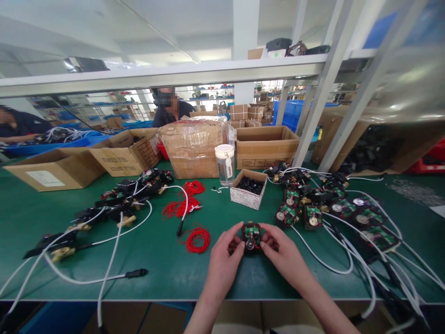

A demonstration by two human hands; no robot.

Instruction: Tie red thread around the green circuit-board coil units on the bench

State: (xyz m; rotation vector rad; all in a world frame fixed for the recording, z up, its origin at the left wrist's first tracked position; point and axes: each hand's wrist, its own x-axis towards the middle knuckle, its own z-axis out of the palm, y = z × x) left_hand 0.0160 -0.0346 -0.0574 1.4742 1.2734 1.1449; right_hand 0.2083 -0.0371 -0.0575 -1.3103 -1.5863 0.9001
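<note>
A person's bare left hand (225, 256) and right hand (285, 253) grip opposite sides of a small, black-housed device with a green circuit board and a round silvery part (251, 237), near the front edge of a green surface (167, 278). The thumbs and fingertips of both hands are clamped on its edges, the board side facing the wearer.

To the right, similar black units with exposed green boards (313, 216) sit in a cluster, with white cables trailing toward the front edge. To the left, a row of black assemblies with brass-coloured fittings (120, 211) runs diagonally across the surface; one white cable there ends in a black plug (136, 273). Between that row and the left hand lie three loose bundles of thin red wire (197, 240), the closest just beyond the hand.

Beyond the device stands a small, open white cardboard box (245, 198) filled with small black parts (247, 184), just beside a clear drinking bottle with a white lid (224, 168). Behind them, a large brown carton wrapped in clear film (194, 148) stands beside an open brown carton (266, 155), with two more open cartons (118, 157) farther left. In the background, a person in dark clothing (184, 110) and another at far left (29, 125) appear below a pale metal shelf (194, 75).
</note>
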